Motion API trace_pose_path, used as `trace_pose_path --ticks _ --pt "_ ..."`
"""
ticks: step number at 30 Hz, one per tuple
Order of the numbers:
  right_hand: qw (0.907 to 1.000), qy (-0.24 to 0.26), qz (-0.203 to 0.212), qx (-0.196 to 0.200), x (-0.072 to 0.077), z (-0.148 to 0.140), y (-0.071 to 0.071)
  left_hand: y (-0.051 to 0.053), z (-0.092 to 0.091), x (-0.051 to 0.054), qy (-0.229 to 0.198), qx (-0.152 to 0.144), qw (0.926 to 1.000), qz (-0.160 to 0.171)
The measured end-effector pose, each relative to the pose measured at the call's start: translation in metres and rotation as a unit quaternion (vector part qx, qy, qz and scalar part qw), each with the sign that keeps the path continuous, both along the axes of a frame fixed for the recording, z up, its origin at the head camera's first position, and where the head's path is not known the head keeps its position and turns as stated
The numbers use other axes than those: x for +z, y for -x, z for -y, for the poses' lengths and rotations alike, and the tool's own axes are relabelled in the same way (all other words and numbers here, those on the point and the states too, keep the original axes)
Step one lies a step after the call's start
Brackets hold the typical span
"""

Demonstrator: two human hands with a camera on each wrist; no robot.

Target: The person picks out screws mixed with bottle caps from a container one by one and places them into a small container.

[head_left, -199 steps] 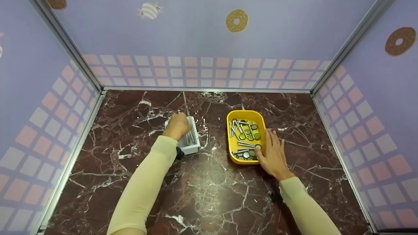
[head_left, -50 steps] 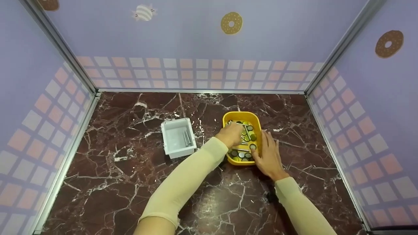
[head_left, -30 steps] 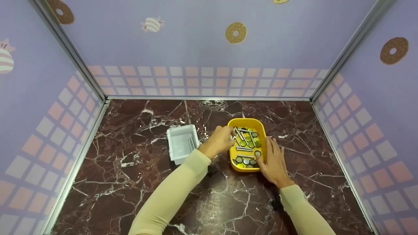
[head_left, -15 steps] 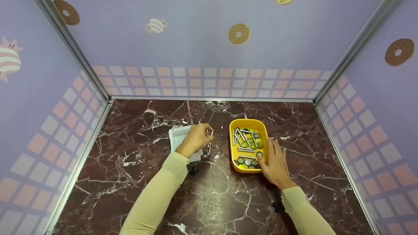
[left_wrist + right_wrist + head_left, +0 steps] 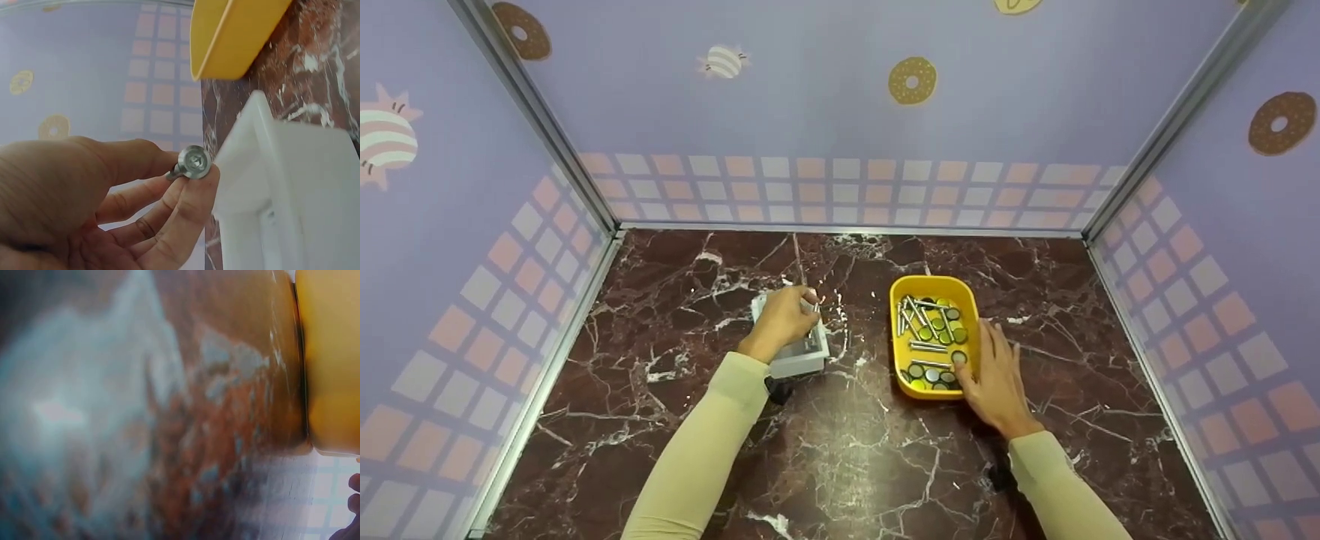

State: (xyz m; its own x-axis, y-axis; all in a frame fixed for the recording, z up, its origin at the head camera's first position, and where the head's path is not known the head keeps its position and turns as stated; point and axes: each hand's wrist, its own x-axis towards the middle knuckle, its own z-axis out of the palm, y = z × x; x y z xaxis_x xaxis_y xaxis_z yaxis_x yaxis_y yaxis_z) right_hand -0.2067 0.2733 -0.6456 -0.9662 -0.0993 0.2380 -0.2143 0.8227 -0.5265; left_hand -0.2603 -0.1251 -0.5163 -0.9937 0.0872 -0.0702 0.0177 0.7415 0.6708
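- Left hand [image 5: 786, 319] has a silver metal bolt with a round socket head [image 5: 195, 161] pinched between thumb and fingers, right by the head.
- Bolt's up in the air over the right side of the small white plastic box [image 5: 799, 366]; the hand hides a lot of the inside.
- Right hand [image 5: 996, 375] holds the yellow rounded plastic tub [image 5: 934, 283] by its right wall, thumb over the rim, fingers along the outside.
- More silver bolts [image 5: 911, 311] and dark and yellow-green round discs [image 5: 958, 334] are in the tub.
- My guess on handling: rigid, small but dense, basically unbreakable. Smooth metal could roll or slip in the fingertips, so I'd pinch just under the head, where the lip stops it sliding.
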Motion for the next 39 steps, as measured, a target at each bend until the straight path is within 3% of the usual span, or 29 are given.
trace_pose_path --ticks 9,15,25,31,34,35,39 --pt "0.9999 0.001 -0.01 -0.004 0.0 -0.001 0.001 0.004 0.019 -0.002 -0.02 0.02 0.9993 0.026" --pt "1.0 -0.002 -0.005 -0.006 0.002 -0.002 0.002 0.011 0.026 -0.007 -0.008 0.027 0.9987 0.043" --pt "1.0 -0.002 -0.006 -0.005 0.003 -0.003 0.004 0.025 0.03 -0.003 0.047 0.028 0.9969 0.057" --pt "1.0 -0.003 -0.006 -0.005 0.002 -0.002 0.002 0.034 0.028 -0.005 0.081 0.03 0.9914 0.098" --pt "1.0 -0.001 -0.008 -0.003 0.001 0.0 0.002 0.04 0.026 -0.012 0.102 0.027 0.9874 0.118" --pt "1.0 0.002 -0.008 -0.003 0.001 0.0 0.001 0.051 0.031 -0.032 0.106 0.025 0.9874 0.115" --pt "0.9999 0.007 -0.006 -0.006 0.0 0.001 -0.001 0.055 0.025 -0.039 0.121 0.03 0.9815 0.145"
